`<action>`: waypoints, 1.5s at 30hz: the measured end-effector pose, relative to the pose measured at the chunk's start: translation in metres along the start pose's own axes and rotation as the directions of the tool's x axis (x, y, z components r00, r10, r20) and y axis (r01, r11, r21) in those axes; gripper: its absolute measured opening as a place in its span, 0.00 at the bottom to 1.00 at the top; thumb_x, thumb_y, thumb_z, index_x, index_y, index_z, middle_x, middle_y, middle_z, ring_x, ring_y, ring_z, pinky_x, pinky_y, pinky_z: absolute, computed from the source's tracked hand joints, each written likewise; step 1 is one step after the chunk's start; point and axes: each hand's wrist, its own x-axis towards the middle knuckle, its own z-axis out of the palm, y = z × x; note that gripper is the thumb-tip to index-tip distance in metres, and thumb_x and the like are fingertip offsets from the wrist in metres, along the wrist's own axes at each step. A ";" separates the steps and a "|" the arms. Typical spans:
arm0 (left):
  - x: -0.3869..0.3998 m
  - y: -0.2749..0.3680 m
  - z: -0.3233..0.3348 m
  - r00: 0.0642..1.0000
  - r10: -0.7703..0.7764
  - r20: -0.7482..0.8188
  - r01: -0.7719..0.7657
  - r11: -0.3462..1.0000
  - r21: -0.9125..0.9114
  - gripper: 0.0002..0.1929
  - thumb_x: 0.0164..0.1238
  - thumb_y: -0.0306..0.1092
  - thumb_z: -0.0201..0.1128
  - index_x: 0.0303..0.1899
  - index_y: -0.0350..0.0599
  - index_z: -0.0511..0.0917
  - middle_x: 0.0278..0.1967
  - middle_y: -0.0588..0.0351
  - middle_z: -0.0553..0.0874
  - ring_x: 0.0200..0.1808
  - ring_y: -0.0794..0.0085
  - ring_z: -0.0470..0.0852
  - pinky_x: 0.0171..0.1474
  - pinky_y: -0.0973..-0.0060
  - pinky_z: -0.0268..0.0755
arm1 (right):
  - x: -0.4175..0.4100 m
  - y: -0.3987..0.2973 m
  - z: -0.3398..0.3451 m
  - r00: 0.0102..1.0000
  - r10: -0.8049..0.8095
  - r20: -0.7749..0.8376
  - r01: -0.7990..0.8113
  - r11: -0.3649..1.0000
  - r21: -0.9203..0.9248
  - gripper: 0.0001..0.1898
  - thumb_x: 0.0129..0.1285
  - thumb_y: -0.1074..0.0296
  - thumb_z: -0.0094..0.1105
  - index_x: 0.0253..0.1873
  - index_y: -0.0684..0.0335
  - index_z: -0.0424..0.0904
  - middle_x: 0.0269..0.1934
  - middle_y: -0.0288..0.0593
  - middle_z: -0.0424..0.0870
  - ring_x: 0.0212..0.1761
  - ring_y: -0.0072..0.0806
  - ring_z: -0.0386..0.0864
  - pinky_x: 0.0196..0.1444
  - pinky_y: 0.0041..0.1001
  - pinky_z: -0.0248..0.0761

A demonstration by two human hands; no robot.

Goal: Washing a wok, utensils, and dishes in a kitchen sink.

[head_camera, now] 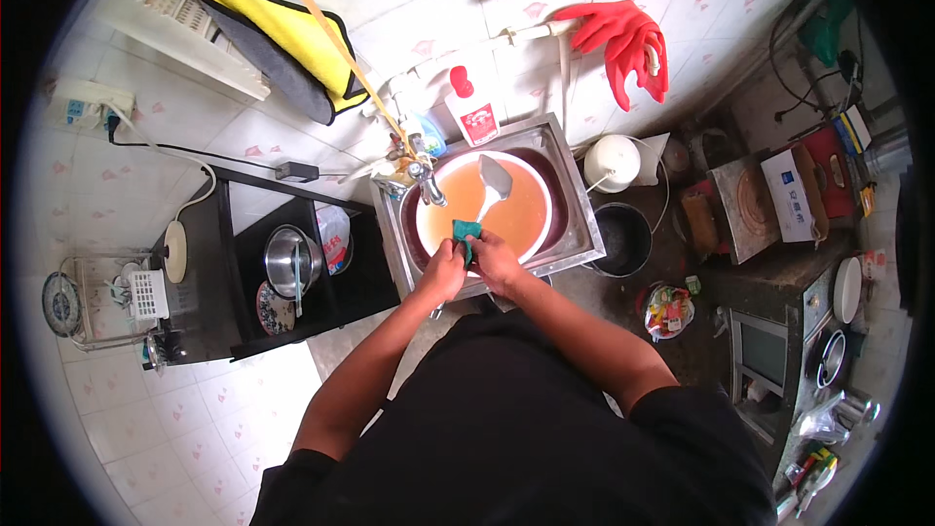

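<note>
A metal spatula (496, 177) has its blade over a white basin (549, 213) of orange-brown, cloudy water, set in a stainless steel sink (581, 223). A green cloth or scouring pad (466, 231) is wrapped about the spatula's handle. My left hand (444, 272) and my right hand (494, 260) meet at the basin's near rim, both closed on the green cloth around the handle. The handle's end sticks out below my left hand. A metal faucet (427, 179) reaches over the basin's left side.
Behind the sink stands a white bottle with a red cap (473, 108). Left, a black stand (365, 256) holds a steel bowl (291, 257). To the right are a rice-cooker-like white container (612, 163), a black pot (621, 241) and a filled waste bin (668, 312). Red rubber gloves (624, 40) hang above.
</note>
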 end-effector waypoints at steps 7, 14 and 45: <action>-0.032 0.037 -0.008 0.998 -0.056 0.021 0.049 0.971 0.232 0.27 0.80 0.48 0.37 0.36 0.31 0.76 0.22 0.36 0.81 0.17 0.49 0.81 0.24 0.55 0.74 | 0.041 -0.037 0.033 0.693 -0.514 -0.506 0.125 0.777 -0.617 0.22 0.74 0.55 0.47 0.46 0.75 0.76 0.39 0.72 0.81 0.42 0.65 0.80 0.46 0.50 0.70; -0.023 0.064 -0.022 0.999 -0.038 0.038 0.028 0.972 0.232 0.28 0.80 0.46 0.37 0.31 0.31 0.78 0.23 0.38 0.83 0.18 0.48 0.81 0.20 0.56 0.74 | 0.020 -0.012 0.036 0.801 -0.529 -0.282 0.286 0.751 -0.596 0.15 0.70 0.64 0.50 0.43 0.75 0.75 0.38 0.69 0.81 0.41 0.62 0.81 0.46 0.49 0.71; -0.055 0.021 -0.074 0.983 0.184 -0.003 -0.165 0.888 0.430 0.29 0.79 0.51 0.45 0.30 0.30 0.78 0.27 0.30 0.79 0.34 0.35 0.80 0.39 0.51 0.70 | 0.029 -0.114 0.001 0.817 -0.574 0.049 0.268 0.302 -0.915 0.20 0.72 0.52 0.49 0.45 0.65 0.82 0.35 0.59 0.84 0.42 0.55 0.81 0.48 0.47 0.69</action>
